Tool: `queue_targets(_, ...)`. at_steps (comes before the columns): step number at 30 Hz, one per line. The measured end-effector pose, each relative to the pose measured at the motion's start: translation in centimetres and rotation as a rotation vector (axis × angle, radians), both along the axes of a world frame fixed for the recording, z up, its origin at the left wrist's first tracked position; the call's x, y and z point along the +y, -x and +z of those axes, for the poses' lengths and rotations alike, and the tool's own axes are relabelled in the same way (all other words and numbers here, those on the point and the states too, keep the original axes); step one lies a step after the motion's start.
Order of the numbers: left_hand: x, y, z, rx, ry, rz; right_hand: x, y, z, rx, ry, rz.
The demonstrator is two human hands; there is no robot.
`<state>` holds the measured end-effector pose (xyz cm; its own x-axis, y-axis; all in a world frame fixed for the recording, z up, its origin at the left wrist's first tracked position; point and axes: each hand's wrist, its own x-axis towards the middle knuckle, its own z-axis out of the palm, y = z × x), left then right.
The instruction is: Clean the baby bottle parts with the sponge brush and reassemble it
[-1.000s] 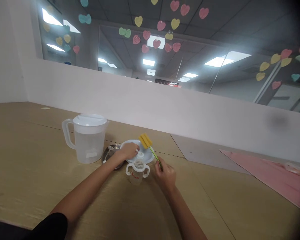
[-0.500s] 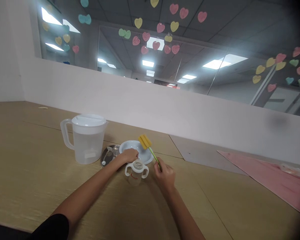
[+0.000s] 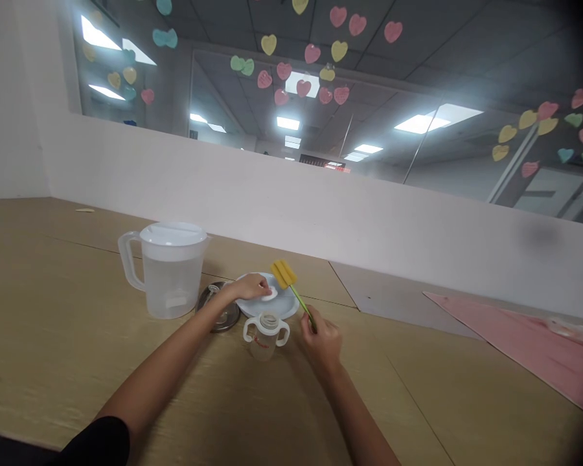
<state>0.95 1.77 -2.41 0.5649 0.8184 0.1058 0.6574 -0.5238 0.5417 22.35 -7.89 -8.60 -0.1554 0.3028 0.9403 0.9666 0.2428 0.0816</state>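
Over a white bowl (image 3: 287,309), my left hand (image 3: 253,287) pinches a small white round piece (image 3: 271,294), perhaps a bottle part; its exact kind is unclear. My right hand (image 3: 321,336) grips the green handle of a sponge brush (image 3: 284,274), whose yellow head points up and left above the bowl's right side. Between my forearms, a clear baby bottle (image 3: 263,346) with two white side handles stands upright, its neck uncovered. A round metal tray (image 3: 229,318) with small clear and white parts lies left of the bowl, partly behind my left wrist.
A lidded translucent pitcher (image 3: 172,278) with liquid in it stands at the left. To the right, a pink cloth (image 3: 519,343) lies on the wooden table (image 3: 126,369), with a clear plastic bag (image 3: 573,331) on it. A white wall (image 3: 272,200) rises behind the table.
My left hand has moved up and slightly over the bowl, and the white round piece now shows in its fingers. The brush in my right hand and the bottle have hardly moved.
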Motion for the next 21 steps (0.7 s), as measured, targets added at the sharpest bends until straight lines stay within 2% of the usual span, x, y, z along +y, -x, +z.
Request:
queue_targets(6,-1.2,1.9,2.8,-0.544,0.166,-0.196,0.4,-0.3,-0.5,0.067,0.018,-0.052)
queue_targets(8,-1.6,1.9,3.2,-0.629,0.139,-0.167,0.4,-0.3,-0.6,0.067,0.016,-0.041)
queue_targets(10,-1.6,1.7,3.3,-0.648,0.041,-0.098,0.3,-0.2,-0.7,0.042,0.015,0.004)
queue_targets(14,-1.0,1.5,3.1,-0.606,-0.257,0.115,0.0,-0.1,-0.5,-0.004,-0.015,0.097)
queue_targets(16,-0.9,2.0,3.3,-0.520,-0.367,0.232,-0.1,0.0,-0.3,-0.028,-0.022,0.123)
queue_targets(18,-1.1,2.9,3.8,-0.341,-0.392,0.287,-0.1,0.0,-0.2,-0.041,-0.022,0.137)
queue_targets(21,-1.8,4.7,4.7,-0.003,-0.309,0.227,-0.1,0.0,-0.1,-0.043,-0.027,0.141)
